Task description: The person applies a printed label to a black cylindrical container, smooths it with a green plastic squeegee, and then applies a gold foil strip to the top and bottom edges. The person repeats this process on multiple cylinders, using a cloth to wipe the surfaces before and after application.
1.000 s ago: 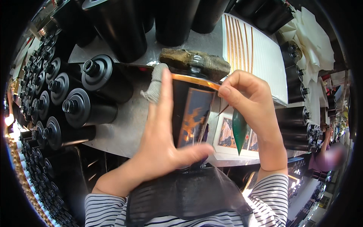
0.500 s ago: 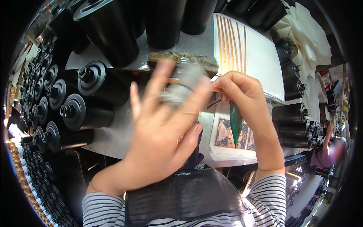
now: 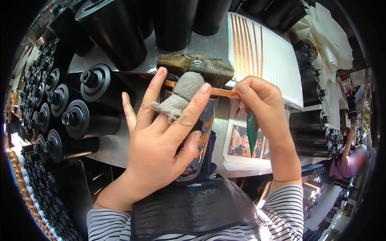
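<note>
My left hand [image 3: 150,150] lies over a dark bottle [image 3: 203,128] with an orange and grey pattern, its fingers spread. A grey knitted finger cover [image 3: 188,89] sits on one of its fingers. Across the bottle near its far end runs a narrow gold-orange strip [image 3: 225,93], partly hidden by the left fingers, which lie against it. My right hand [image 3: 263,100] pinches the strip's right end between thumb and index finger. A green pointed blade-like tool [image 3: 251,132] hangs below the right palm, its upper end hidden by the hand.
A worn wooden block [image 3: 217,70] lies at the bottle's far end. White backing sheet [image 3: 279,68] with several gold strips is at far right; a patterned decal sheet [image 3: 243,140] lies nearer. Black bottles [image 3: 96,82] crowd left and far sides. Another person [image 3: 341,166] is at right.
My left hand, blurred before, has shifted a little left and shows sharply, uncovering more of the patterned bottle and the wooden block. The right hand stays nearly in place with the strip.
</note>
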Available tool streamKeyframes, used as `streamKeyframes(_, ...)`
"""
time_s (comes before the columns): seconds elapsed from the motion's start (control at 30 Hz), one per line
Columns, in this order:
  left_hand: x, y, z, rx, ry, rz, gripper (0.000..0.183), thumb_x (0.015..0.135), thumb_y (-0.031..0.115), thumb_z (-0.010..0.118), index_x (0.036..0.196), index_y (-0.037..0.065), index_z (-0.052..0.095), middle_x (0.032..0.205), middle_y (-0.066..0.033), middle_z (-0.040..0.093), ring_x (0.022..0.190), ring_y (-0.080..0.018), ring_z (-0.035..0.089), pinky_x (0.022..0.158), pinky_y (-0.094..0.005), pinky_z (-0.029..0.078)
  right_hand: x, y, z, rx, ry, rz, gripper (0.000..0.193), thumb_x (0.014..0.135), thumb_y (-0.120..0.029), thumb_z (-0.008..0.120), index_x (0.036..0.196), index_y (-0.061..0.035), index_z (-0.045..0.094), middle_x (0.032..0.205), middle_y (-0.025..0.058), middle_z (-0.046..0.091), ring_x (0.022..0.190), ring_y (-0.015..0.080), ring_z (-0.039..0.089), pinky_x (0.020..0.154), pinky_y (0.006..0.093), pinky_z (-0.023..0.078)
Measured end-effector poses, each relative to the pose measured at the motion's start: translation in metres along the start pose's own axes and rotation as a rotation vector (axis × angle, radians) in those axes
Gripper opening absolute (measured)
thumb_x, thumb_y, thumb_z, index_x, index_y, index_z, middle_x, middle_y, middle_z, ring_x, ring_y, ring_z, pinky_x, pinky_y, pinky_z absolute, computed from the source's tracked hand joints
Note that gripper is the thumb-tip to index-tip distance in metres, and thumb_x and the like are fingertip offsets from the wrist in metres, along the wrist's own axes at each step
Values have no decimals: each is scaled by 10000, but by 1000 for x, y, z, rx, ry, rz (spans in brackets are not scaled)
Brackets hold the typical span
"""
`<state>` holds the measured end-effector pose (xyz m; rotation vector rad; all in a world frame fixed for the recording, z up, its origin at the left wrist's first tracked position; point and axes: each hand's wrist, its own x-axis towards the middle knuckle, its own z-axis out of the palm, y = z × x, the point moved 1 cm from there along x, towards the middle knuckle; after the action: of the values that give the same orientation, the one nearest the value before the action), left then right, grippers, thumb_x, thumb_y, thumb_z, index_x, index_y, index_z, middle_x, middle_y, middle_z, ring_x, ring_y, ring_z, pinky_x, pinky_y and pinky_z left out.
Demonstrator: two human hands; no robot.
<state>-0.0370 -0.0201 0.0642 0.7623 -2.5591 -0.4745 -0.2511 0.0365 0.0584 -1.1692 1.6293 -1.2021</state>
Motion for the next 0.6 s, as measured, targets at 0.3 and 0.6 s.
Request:
streamKeyframes(0.3,20,13,10,42,2,176,544,818,167,641,1352,196,539,1012,-75,626,1382,-329,319,1042,-702,61,-3,-5,1,79,44,-5,223,953,-208,593,872,-5,642,726,-34,575,670,22,502,594,172,435)
streamKeyframes(0.6,-13,-19,32,-1018,58,-269,1021,768,245,759,1507,9,95,1443,-268,319,1344,-374,339,1107,-364,270,-3,-8,11,62,59,-51,176,883,-169,695,821,-20,625,702,-52,554,627,8,455,554,155,365)
